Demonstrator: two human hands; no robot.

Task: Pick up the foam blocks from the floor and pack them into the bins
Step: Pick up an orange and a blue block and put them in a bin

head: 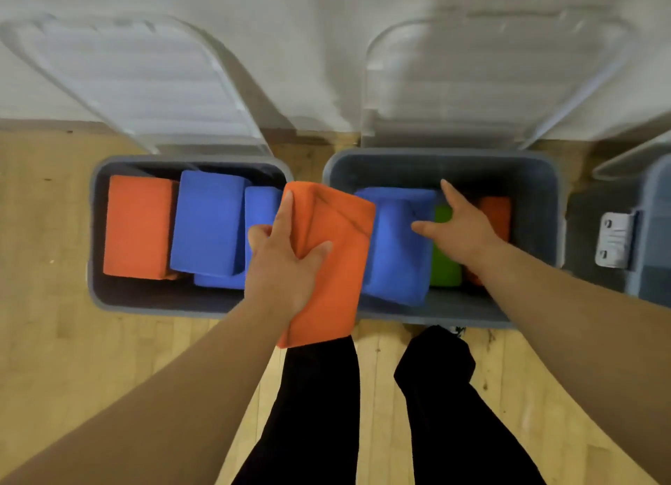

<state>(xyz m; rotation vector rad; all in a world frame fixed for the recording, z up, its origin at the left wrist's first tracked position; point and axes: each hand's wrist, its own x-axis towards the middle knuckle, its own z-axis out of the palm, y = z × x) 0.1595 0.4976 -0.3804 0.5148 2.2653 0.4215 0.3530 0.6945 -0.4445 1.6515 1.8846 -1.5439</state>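
Stood facing two grey bins set side by side on the wooden floor (54,339) against a white wall (326,49): the left bin (94,230) and the right bin (537,179), near each other but apart. Glimpsed the edge of a third bin (653,230) at the far right, cut off by the frame, with a pale latch (615,245) on its side. Counted two clear lids propped up behind the bins, the left lid (145,78) and the right lid (490,74). Gripped one orange foam block (334,259) in the left hand (283,263), thumb pressed on its top face and fingers wrapped round its left edge, holding it tilted in the air above the gap between the two bins. Held the right hand (461,226) out over the right bin, released and grasping nothing, fingers spread straight above the big blue block (395,252) and the green block (444,266); could not tell whether touching either. Counted three blocks in the left bin: one left-bin orange block (139,226), one upper blue block (207,223) and one lower blue block (259,208), partly hidden beneath. Counted three in the right bin as well: one blue, one green and one far orange block (495,212), mostly hidden behind the right forearm. Made seven blocks in view. Saw two legs in black trousers (319,412) below.
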